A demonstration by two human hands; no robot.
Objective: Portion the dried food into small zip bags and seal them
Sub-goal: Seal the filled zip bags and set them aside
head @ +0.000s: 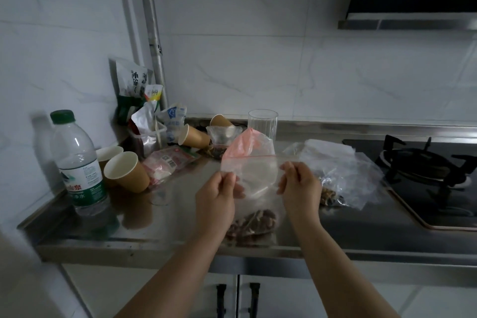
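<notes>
A water bottle (77, 162) with a green cap stands at the far left of the steel counter (167, 230), paper cups (126, 174) tipped beside it. The left hand (215, 201) pinches the left edge of a clear zip bag (251, 175) — held upright over the counter's front edge, its red-striped top flopped over. Brown dried food (254, 222) sits in the bottom. The right hand (299, 186) pinches the opposite edge. Further right lies a heap of clear bags (340, 170) (some holding food), then the gas hob (426, 170).
</notes>
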